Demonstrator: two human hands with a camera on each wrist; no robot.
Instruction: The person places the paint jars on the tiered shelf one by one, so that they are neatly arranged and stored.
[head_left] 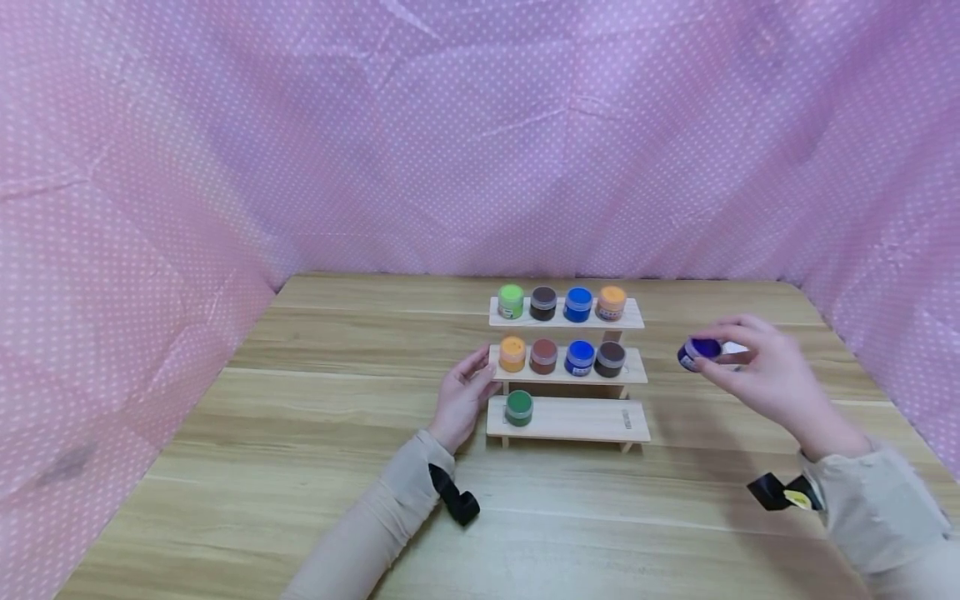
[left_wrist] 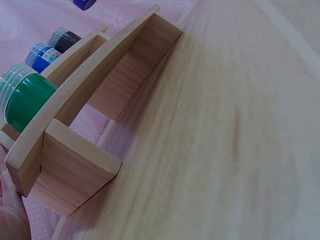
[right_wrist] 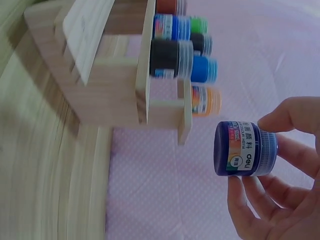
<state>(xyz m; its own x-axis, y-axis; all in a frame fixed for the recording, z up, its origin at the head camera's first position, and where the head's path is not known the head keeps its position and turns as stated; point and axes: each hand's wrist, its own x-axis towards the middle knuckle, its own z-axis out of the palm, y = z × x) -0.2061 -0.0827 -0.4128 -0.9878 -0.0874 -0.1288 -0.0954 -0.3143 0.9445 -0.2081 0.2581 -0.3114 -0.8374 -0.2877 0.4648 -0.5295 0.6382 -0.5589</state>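
Observation:
Between thumb and fingers my right hand (head_left: 776, 379) pinches a dark purple-blue paint jar (right_wrist: 240, 148), raised to the right of a three-step wooden rack. Its label faces the right wrist camera. My left hand (head_left: 461, 400) touches the left end of the rack's middle shelf (head_left: 562, 377). On that shelf stand an orange jar (head_left: 512, 354), a red-brown jar (head_left: 543, 357), a blue jar (head_left: 580, 358) and a dark brown jar (head_left: 610, 359). A single green jar (head_left: 519, 408) stands at the left of the bottom shelf (head_left: 577, 429).
The top shelf (head_left: 562, 323) bears a light green jar (head_left: 511, 302), a dark jar (head_left: 543, 303), a blue jar (head_left: 578, 305) and an orange jar (head_left: 611, 303). The rack stands on a wood-grain table (head_left: 322, 417). Pink dotted cloth (head_left: 450, 150) hangs behind and at both sides.

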